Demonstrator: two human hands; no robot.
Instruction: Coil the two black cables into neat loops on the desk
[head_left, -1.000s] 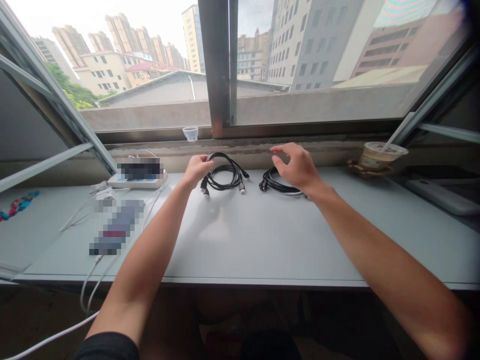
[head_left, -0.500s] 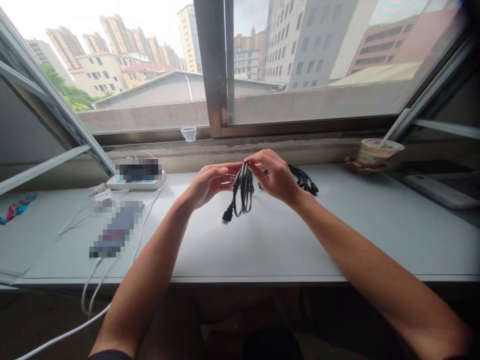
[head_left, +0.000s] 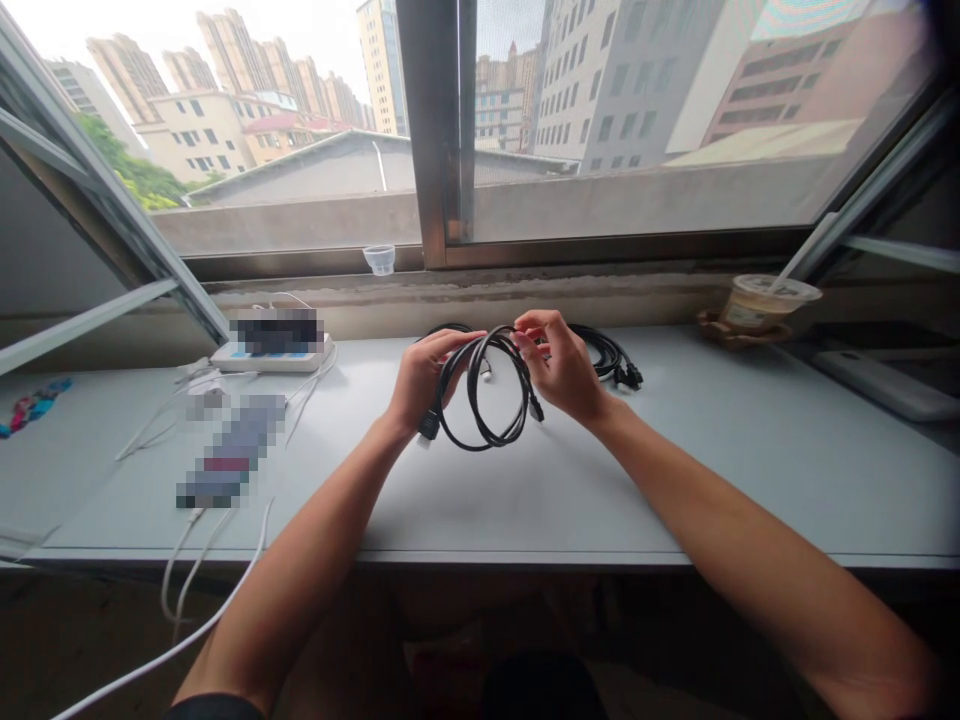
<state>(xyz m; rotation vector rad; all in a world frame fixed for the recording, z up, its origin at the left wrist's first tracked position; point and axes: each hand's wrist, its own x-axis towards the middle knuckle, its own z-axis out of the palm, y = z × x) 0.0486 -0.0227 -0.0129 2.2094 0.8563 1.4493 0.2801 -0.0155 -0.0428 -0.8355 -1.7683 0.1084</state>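
I hold a looped black cable (head_left: pixel 480 446) up between my two hands, its coils hanging in open rings above the pale desk (head_left: pixel 600 490), in front of me and near the middle. My left hand (head_left: pixel 420 385) has the upper left of the loops, fingers laid over the top; its thumb is hidden, so I cannot tell how tightly it closes. My right hand (head_left: pixel 561 368) has the upper right side in a narrow pinch, thumb and fingertips close together on the strands. One black plug (head_left: pixel 427 425) of the cable hangs just beside my left palm, its metal end pointing down, and a second dark connector (head_left: pixel 536 410) hangs below my right fingers. Behind my right hand, a coiled black cable (head_left: pixel 611 350) lies on the desk, partly covered by that hand. Beyond my left fingers, part of another dark loop (head_left: pixel 450 327) shows near the wall. Well apart on the left sit a white power strip (head_left: pixel 296 364) and a blurred-out flat device (head_left: pixel 236 450); far to the right stands a drink cup (head_left: pixel 754 305) in a brown holder (head_left: pixel 739 335).
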